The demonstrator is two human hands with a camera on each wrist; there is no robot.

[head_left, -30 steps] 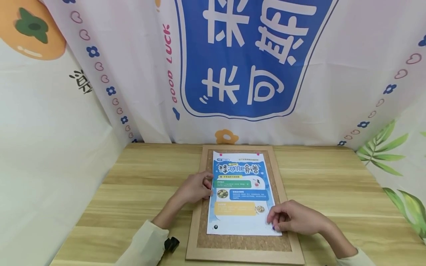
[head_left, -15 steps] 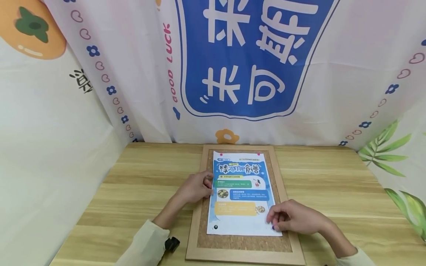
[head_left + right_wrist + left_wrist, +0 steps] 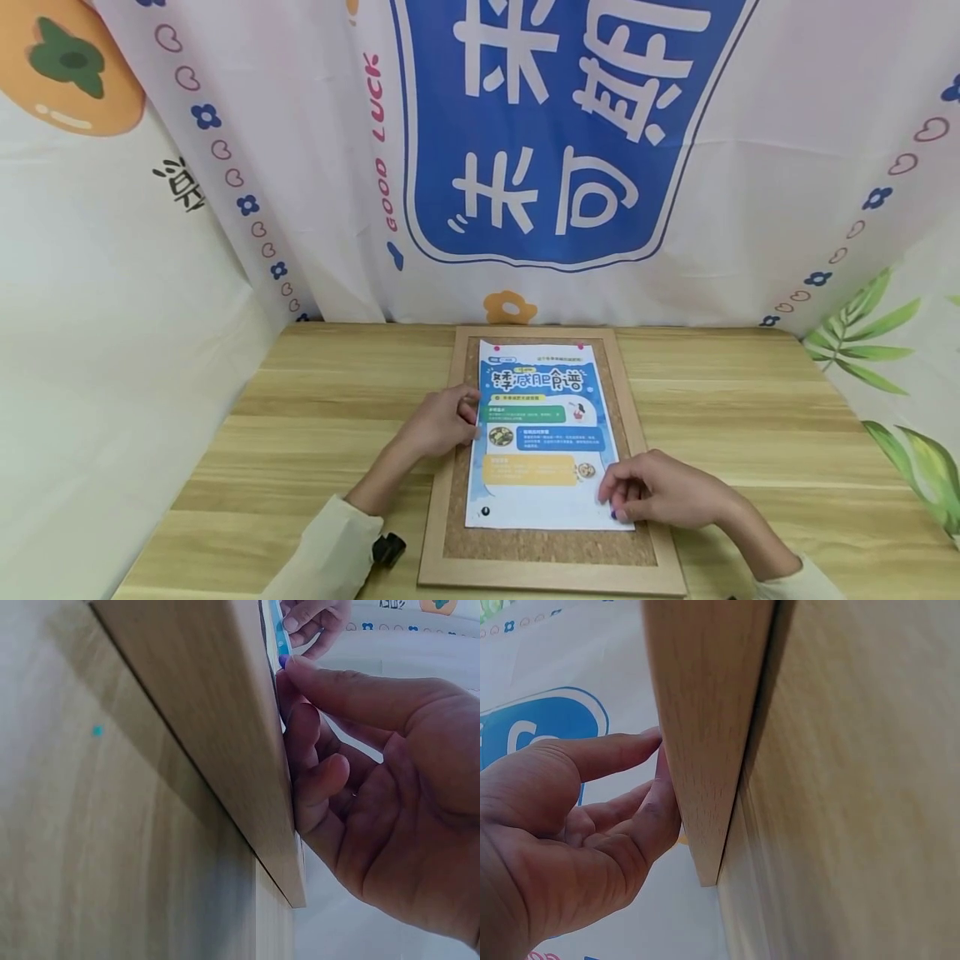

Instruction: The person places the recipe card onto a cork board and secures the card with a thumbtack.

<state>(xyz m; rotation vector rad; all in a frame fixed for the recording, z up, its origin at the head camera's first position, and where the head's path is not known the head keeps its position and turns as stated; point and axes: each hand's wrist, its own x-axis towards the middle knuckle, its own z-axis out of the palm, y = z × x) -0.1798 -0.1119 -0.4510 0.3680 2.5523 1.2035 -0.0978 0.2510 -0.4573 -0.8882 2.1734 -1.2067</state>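
A printed poster sheet (image 3: 551, 504) lies on a framed cork board (image 3: 551, 575). Pink push pins (image 3: 497, 348) sit at its two top corners, and a black push pin (image 3: 485, 511) is at the lower left. At the lower right corner my right hand (image 3: 667, 492) pinches a purple push pin (image 3: 283, 660) between thumb and finger, its other fingers bent against the board. My left hand (image 3: 446, 421) rests at the sheet's left edge, fingers loosely bent, with thumb and fingertips over the board's wooden frame (image 3: 705, 712) in the left wrist view.
The board lies on a wood-grain table (image 3: 315, 400). Behind it hangs a printed curtain (image 3: 330, 250) with a blue sign pattern, and patterned cloth also stands on both sides. A black strap piece (image 3: 387, 551) shows by the left sleeve (image 3: 330, 546).
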